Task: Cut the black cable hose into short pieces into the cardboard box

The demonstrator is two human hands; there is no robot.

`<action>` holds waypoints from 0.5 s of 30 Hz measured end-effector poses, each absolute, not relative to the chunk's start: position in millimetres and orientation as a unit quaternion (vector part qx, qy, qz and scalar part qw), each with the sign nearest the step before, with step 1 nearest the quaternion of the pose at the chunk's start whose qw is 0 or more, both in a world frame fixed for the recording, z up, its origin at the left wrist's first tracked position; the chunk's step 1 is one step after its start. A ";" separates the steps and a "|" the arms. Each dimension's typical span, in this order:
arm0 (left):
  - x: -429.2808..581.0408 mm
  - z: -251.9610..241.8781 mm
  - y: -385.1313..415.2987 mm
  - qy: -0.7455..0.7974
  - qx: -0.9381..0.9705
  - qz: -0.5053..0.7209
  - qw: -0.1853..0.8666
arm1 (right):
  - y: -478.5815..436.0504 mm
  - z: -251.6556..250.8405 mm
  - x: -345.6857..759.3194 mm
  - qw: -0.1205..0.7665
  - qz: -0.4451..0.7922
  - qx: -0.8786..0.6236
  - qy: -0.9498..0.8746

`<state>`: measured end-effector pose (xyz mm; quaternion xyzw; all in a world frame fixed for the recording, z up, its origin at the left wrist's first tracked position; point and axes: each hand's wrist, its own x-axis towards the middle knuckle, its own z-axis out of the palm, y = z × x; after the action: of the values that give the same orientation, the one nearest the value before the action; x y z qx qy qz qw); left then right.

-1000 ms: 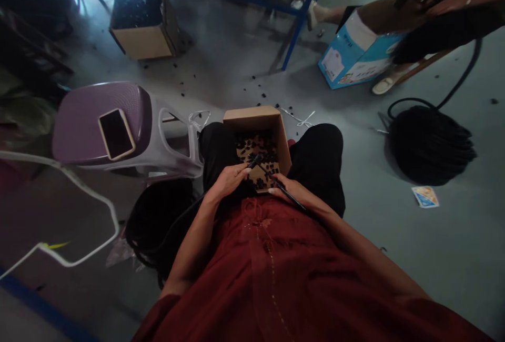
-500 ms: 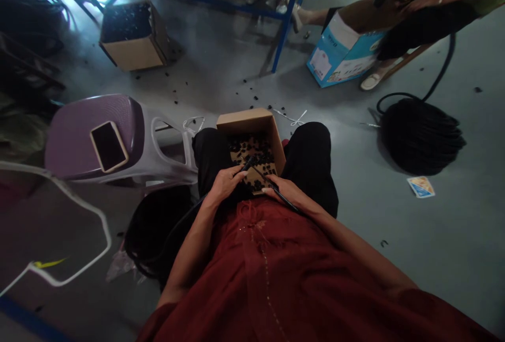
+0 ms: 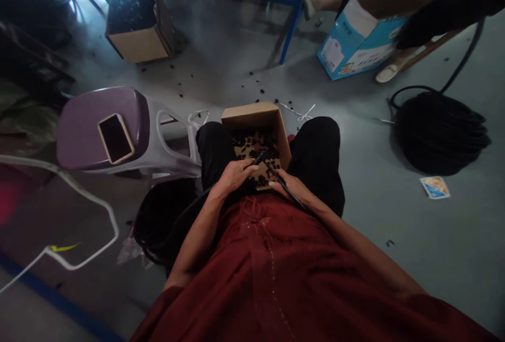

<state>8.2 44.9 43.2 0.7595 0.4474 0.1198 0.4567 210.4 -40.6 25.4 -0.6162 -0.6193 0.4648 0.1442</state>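
Grey smooth floor (image 3: 221, 81), small black bits scattered on it. Blue metal frame (image 3: 292, 31) at the far side, with a brown cardboard carton (image 3: 144, 46) full of dark pieces near it.

Seated person, dark red top (image 3: 256, 268), black trousers. Shallow brown cardboard box (image 3: 252, 112) sits between the knees, lid side up, many small black parts (image 3: 252, 139) loose on its bottom.

Left hand (image 3: 235, 174): grip closed on a black rod-like cord end (image 3: 259, 157), which sticks out past the fingers over the box. Dark cord also runs by the left forearm from a black coil (image 3: 161, 210) beside the left leg; can't tell if it is the same piece.

Right hand (image 3: 291, 185): grip closed round a slim black stick-like tool (image 3: 292, 195), tip angled at the cord end, rear lying along the palm side toward the wrist. Tips are near each other; contact unclear.

Left side: purple-topped plastic stool (image 3: 81, 131) with a pale-framed phone (image 3: 116, 138) lying on it. Right side: black cord coil (image 3: 440, 131) on the floor, small blue-and-orange packet (image 3: 435, 188) just below it. Beyond, light-blue printed carton (image 3: 351, 50) by a co-worker's legs (image 3: 428, 26).
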 end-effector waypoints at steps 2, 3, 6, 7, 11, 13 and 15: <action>6.9 40.6 44.1 0.448 0.753 0.128 0.465 | -40.4 24.5 208.5 0.141 0.461 -0.626 -0.614; 6.4 38.6 43.9 0.449 0.749 0.134 0.469 | -40.0 24.0 207.6 0.138 0.457 -0.629 -0.613; 5.4 30.3 44.2 0.456 0.739 0.144 0.475 | -38.3 22.2 205.4 0.116 0.441 -0.640 -0.619; 5.2 27.4 44.5 0.458 0.737 0.146 0.475 | -37.8 21.7 204.9 0.108 0.435 -0.643 -0.621; 4.5 19.1 45.8 0.455 0.739 0.152 0.472 | -37.5 19.3 203.7 0.100 0.421 -0.651 -0.624; 4.4 18.1 46.2 0.453 0.741 0.153 0.471 | -38.0 16.8 203.9 0.099 0.416 -0.652 -0.626; 4.5 18.9 46.3 0.453 0.741 0.154 0.470 | -38.6 13.0 204.8 0.096 0.410 -0.651 -0.631</action>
<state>4.5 46.3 18.9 0.7415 0.4534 0.1539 0.4701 204.8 -38.6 13.0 -0.6513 -0.6310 0.4104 0.0957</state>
